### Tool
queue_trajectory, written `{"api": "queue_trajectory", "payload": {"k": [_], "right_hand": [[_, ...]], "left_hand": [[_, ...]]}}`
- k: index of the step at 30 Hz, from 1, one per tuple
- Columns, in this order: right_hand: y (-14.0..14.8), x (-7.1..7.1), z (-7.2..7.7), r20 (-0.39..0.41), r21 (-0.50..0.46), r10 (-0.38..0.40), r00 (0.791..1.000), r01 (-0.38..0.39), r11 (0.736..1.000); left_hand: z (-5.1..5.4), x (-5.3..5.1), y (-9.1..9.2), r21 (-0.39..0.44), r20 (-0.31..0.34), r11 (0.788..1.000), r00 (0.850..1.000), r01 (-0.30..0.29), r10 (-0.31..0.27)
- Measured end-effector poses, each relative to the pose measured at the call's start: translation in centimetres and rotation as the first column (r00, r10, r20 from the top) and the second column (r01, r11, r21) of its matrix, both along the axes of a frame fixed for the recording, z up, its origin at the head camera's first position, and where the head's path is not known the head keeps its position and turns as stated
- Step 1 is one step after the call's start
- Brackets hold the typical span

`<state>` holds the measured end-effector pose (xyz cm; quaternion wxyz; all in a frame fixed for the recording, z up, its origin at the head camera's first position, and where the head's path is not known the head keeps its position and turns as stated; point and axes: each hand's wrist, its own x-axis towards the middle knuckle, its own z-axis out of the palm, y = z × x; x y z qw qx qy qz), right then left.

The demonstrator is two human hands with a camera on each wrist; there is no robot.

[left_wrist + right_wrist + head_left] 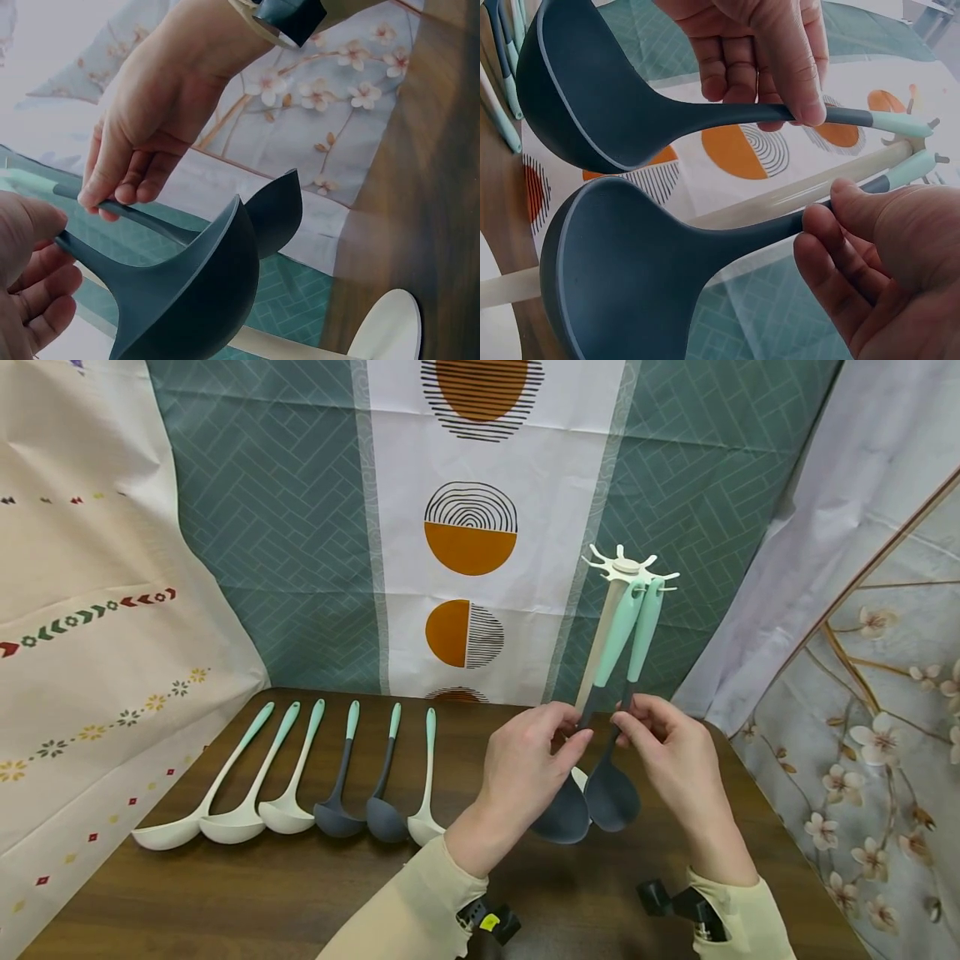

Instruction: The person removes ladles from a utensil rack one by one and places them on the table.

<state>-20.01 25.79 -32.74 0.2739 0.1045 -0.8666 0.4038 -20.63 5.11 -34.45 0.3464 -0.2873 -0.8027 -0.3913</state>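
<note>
Two dark grey ladles with mint-green handles hang by their handle ends from the hooked top of a cream utensil stand [597, 643]. My left hand [528, 760] pinches the neck of the left ladle [564, 817] between thumb and fingers. The neck of the right ladle [613, 795] is pinched by my right hand [675, 756]. In the right wrist view both handle ends meet the hooks, and the bowls [622, 262] hang side by side. The stand's round base [390, 330] shows in the left wrist view; in the head view the bowls mostly hide it.
On the brown table [247, 902], several ladles lie in a row at the left, some with cream bowls [285, 816] and some with dark ones [337, 818]. A patterned cloth [277, 527] hangs behind; a floral cloth [877, 760] is at the right.
</note>
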Motion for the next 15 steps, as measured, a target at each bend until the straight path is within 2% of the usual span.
{"api": "queue_trajectory", "payload": {"k": [15], "right_hand": [[-0.44, 0.48, -0.01, -0.014, 0.006, 0.006, 1.0, -0.006, 1.0]], "left_hand": [[0.13, 0.3, -0.56, -0.007, -0.008, 1.0, 1.0, -0.023, 0.023]]}}
